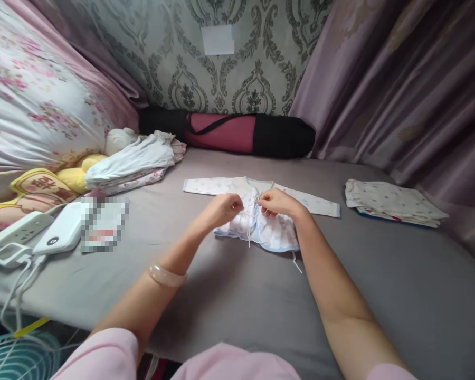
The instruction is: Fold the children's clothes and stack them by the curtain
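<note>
A small white baby shirt [277, 232] with pale blue trim lies spread on the grey bed sheet, both sleeves stretched out to the sides. Over its front, my left hand [226, 208] is closed in a pinch on a thin white tie string. Just across from it, my right hand [280, 202] pinches another tie string near the shirt's middle. Fine cords show between the two hands, but whether they are knotted is too small to tell. One more loose tie [297, 263] trails from the lower right hem onto the sheet.
Folded clothes [391, 203] lie stacked at the right; another pile [134, 161] is at the left beside yellow plush toys [73, 177]. A power strip [18, 232], a white power bank [65, 227] and cables sit at the left edge. A long black-and-maroon bag [225, 133] lies along the wall.
</note>
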Motion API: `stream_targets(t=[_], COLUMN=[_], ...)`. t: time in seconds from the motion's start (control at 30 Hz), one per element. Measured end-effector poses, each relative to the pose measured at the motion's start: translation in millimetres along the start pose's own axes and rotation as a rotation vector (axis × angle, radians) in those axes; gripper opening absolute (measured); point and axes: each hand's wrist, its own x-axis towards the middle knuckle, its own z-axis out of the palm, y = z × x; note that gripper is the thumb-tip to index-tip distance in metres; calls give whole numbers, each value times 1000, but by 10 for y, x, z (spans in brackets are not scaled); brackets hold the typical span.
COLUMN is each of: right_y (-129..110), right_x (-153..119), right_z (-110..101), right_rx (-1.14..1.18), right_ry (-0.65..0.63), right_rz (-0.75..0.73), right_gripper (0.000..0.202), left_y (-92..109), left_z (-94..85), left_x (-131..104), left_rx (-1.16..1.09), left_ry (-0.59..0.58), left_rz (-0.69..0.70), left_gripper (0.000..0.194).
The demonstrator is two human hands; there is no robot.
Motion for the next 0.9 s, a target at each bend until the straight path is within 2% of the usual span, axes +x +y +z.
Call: stream_targets(t=[0.07, 0.13, 0.2, 0.3, 0.43, 0.57, 0.73, 0.83, 0.9], right_y=[11, 30, 50, 59, 3, -103, -226, -225, -172], right_x=[-48, -62, -64, -74, -128, -221, -318, -305, -263], right_z=[64, 125, 173, 220, 244, 240, 268, 295, 270], right_rx=[-57, -113, -151, -189, -283, -408, -527, -571, -510], right_ry=[-100, -185, -232, -259, -251, -221, -185, -120, -141], right_rz=[10, 28, 59, 89, 84, 56, 48, 32, 51], right_gripper=[21, 22, 19, 13, 11, 20, 14, 18, 14], left_y=[184, 254, 250, 204, 171, 164, 121, 107, 124], left_z=[200, 388, 533, 648, 683, 695, 704, 698, 687], left_x=[-12, -45, -96, -178, -253, -290, -273, -248, -243], left_rx=[18, 79, 148, 199, 187, 215, 220, 173, 146], left_ry=[-81, -107, -73, 5, 51, 85, 130, 153, 167], left_rz=[-3, -58, -102, -94, -70, -46, -32, -58, -67], left_gripper=[14, 13, 11, 11, 17, 10, 10, 11, 11])
